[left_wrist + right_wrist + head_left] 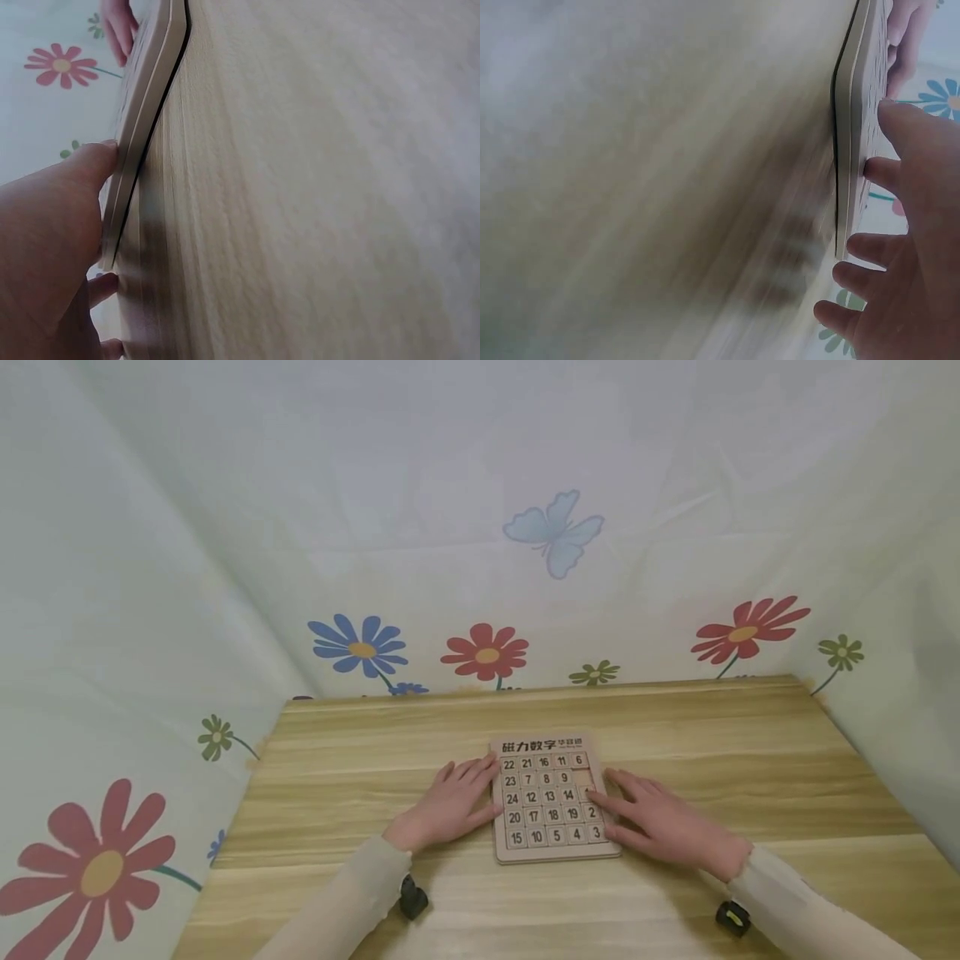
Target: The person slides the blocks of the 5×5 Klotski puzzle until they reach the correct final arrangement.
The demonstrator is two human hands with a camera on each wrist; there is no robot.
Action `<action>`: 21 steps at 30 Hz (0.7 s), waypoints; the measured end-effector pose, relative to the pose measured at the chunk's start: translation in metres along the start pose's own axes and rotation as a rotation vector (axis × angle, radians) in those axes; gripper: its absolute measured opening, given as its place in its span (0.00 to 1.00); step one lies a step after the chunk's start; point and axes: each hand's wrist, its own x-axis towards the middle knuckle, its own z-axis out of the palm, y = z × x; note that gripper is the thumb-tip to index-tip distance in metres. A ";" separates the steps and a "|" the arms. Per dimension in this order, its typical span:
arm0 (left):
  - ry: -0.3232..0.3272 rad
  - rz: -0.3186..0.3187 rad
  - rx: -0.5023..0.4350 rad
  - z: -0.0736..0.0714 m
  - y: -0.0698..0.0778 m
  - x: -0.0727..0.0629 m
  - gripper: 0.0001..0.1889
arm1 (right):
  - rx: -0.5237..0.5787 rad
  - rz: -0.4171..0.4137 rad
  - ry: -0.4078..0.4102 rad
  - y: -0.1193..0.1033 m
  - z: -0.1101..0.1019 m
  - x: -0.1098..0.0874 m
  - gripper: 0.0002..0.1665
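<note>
A sliding number puzzle (557, 855) with square tiles and dark Chinese print along its top lies on the table. Its one vacant slot (582, 776) is at the right end of the second row, under tile 6. My left hand (447, 803) rests against the puzzle's left side, fingers extended and thumb at the edge; the left wrist view has that thumb (97, 159) on the board's side. From the right, my right hand (663, 822) reaches in. Its straight index finger touches the third row's last tile (586, 794), partly covered by the fingertip, while the thumb is beside tile 3.
The wood-grain table (360, 727) spreads around the puzzle. A pale cloth (420, 460) printed with flowers and a butterfly hangs behind it and along both sides. Dark wrist devices (412, 897) sit under both forearms, close over the table.
</note>
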 end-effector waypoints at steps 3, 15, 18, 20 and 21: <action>0.001 0.002 0.002 -0.001 0.000 -0.001 0.39 | 0.019 0.007 0.020 0.002 -0.001 0.005 0.34; 0.000 0.010 -0.013 0.001 0.001 -0.001 0.39 | -0.019 0.033 -0.024 0.005 -0.001 0.010 0.37; -0.003 0.002 -0.004 -0.001 0.002 -0.001 0.39 | -0.047 0.008 -0.046 0.000 0.001 0.000 0.37; -0.003 -0.001 0.001 -0.002 0.002 -0.002 0.39 | -0.060 -0.016 -0.040 -0.003 0.002 -0.008 0.37; -0.002 -0.001 0.000 -0.003 0.002 -0.002 0.39 | -0.067 -0.029 -0.027 -0.004 0.003 -0.011 0.37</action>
